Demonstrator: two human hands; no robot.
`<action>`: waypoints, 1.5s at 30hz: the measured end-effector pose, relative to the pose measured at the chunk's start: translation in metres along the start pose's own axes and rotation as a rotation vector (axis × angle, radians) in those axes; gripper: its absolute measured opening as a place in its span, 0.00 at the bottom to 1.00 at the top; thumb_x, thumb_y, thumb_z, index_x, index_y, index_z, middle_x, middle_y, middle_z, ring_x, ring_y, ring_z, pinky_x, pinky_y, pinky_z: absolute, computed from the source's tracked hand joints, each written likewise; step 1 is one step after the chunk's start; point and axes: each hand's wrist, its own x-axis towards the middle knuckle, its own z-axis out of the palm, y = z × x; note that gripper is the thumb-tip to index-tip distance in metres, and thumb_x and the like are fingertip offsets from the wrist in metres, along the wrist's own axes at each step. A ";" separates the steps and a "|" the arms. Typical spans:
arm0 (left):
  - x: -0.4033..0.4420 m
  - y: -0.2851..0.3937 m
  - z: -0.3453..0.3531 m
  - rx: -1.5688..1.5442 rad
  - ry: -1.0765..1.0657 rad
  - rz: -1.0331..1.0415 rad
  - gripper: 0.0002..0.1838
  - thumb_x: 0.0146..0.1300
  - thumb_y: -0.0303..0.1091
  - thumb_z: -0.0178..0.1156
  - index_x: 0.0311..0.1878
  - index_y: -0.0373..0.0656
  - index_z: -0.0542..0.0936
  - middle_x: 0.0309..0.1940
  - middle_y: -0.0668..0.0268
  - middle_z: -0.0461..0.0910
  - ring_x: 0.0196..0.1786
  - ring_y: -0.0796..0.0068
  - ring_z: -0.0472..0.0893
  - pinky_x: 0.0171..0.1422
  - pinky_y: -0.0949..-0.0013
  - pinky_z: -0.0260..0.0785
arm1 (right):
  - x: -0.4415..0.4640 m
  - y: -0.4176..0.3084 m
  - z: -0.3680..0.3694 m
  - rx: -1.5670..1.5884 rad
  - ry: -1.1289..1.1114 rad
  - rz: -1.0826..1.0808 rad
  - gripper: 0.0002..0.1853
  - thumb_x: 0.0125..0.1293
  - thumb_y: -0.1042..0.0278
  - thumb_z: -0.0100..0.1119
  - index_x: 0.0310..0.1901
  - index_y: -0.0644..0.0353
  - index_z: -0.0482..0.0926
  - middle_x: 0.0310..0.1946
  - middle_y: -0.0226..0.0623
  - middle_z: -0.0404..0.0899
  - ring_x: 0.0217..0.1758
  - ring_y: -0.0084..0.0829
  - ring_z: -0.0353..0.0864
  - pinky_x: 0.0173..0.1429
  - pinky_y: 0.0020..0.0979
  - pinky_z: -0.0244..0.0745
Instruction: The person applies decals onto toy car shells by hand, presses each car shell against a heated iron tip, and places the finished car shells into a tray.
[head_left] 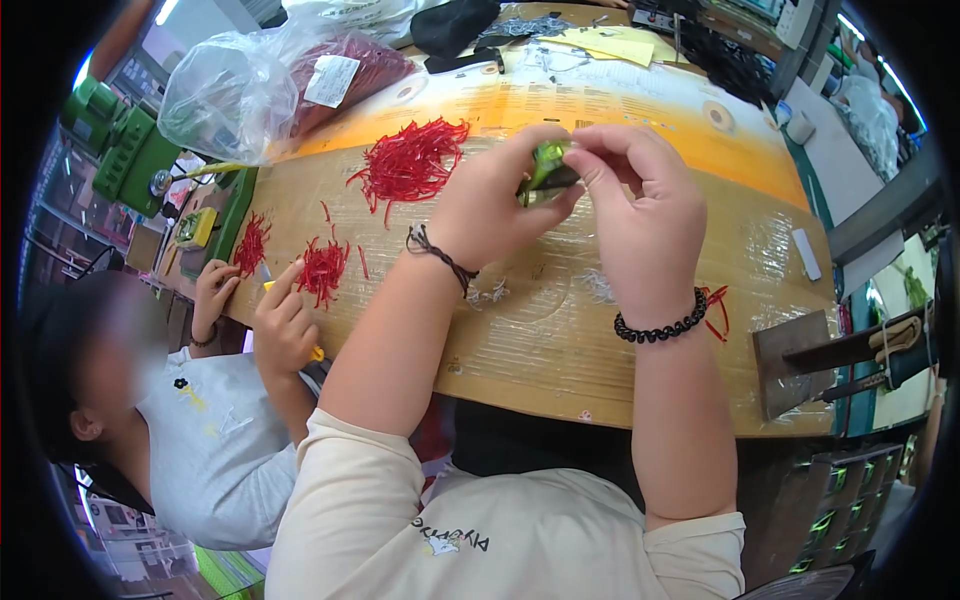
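Above the cardboard-covered table, both my hands meet around a small glossy green and black object (pixel 548 168) whose kind I cannot make out. My left hand (pixel 500 200) wraps it from the left, fingers bent around its edge. Thumb and fingertips of my right hand (pixel 645 190) pinch at its right end. Part of the object is hidden by my fingers. Beyond my left hand lies a large pile of thin red strips (pixel 412 165). Small whitish bits (pixel 598 287) lie on the table below my hands, and a few loose red strips (pixel 716 312) are beside my right wrist.
A co-worker (pixel 215 430) sits at my left, hands near smaller red piles (pixel 324 270). Plastic bags (pixel 230 95) and yellow papers (pixel 610 45) lie at the back. A green machine (pixel 115 140) stands far left. A metal plate fixture (pixel 795 365) is at the right edge.
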 end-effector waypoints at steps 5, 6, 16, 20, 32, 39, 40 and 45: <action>-0.001 0.005 -0.002 -0.123 -0.067 -0.010 0.27 0.53 0.26 0.69 0.58 0.41 0.72 0.40 0.66 0.82 0.41 0.79 0.82 0.47 0.72 0.74 | 0.005 -0.006 -0.010 0.044 -0.124 0.017 0.04 0.56 0.82 0.64 0.34 0.65 0.83 0.32 0.34 0.79 0.34 0.26 0.80 0.39 0.25 0.76; -0.002 0.006 -0.001 -0.169 -0.070 -0.015 0.27 0.53 0.26 0.69 0.58 0.41 0.72 0.40 0.67 0.82 0.41 0.80 0.81 0.47 0.73 0.74 | 0.006 -0.005 -0.013 0.081 -0.157 0.051 0.04 0.56 0.82 0.64 0.34 0.65 0.83 0.32 0.34 0.79 0.35 0.26 0.80 0.39 0.25 0.76; -0.003 0.013 -0.003 -0.175 -0.150 -0.070 0.26 0.55 0.26 0.68 0.58 0.41 0.72 0.42 0.68 0.81 0.41 0.83 0.79 0.45 0.75 0.72 | 0.011 -0.007 -0.027 0.156 -0.301 0.172 0.05 0.57 0.82 0.64 0.35 0.64 0.85 0.32 0.31 0.77 0.36 0.22 0.77 0.40 0.22 0.73; -0.003 0.013 -0.002 -0.206 -0.141 -0.092 0.26 0.56 0.28 0.68 0.58 0.40 0.72 0.42 0.68 0.80 0.42 0.83 0.79 0.46 0.76 0.72 | 0.011 0.001 -0.024 0.144 -0.277 0.163 0.04 0.59 0.80 0.63 0.36 0.63 0.85 0.32 0.29 0.76 0.35 0.22 0.77 0.40 0.21 0.72; -0.005 0.011 -0.001 -0.272 -0.209 -0.191 0.23 0.57 0.30 0.68 0.55 0.39 0.73 0.42 0.67 0.78 0.45 0.80 0.77 0.48 0.73 0.72 | 0.011 0.009 -0.021 0.228 -0.331 0.212 0.03 0.63 0.77 0.62 0.37 0.65 0.83 0.34 0.27 0.75 0.36 0.19 0.76 0.42 0.21 0.71; -0.005 0.018 -0.002 -0.193 -0.184 -0.105 0.27 0.57 0.28 0.67 0.59 0.39 0.69 0.47 0.64 0.77 0.50 0.78 0.76 0.51 0.72 0.71 | 0.011 0.007 -0.022 0.221 -0.315 0.239 0.03 0.62 0.78 0.63 0.36 0.62 0.84 0.34 0.27 0.76 0.33 0.18 0.72 0.41 0.20 0.71; -0.005 0.019 -0.002 -0.191 -0.180 -0.099 0.28 0.57 0.28 0.67 0.60 0.39 0.68 0.48 0.64 0.76 0.50 0.77 0.76 0.51 0.72 0.71 | 0.011 0.007 -0.022 0.213 -0.313 0.240 0.03 0.61 0.78 0.63 0.36 0.62 0.84 0.34 0.27 0.76 0.33 0.18 0.72 0.41 0.20 0.71; -0.007 0.023 -0.002 -0.278 -0.198 -0.131 0.31 0.57 0.27 0.67 0.62 0.40 0.66 0.49 0.64 0.76 0.51 0.77 0.75 0.53 0.72 0.70 | 0.011 0.006 -0.024 0.299 -0.309 0.260 0.03 0.62 0.77 0.63 0.36 0.62 0.84 0.34 0.26 0.77 0.36 0.17 0.76 0.41 0.19 0.72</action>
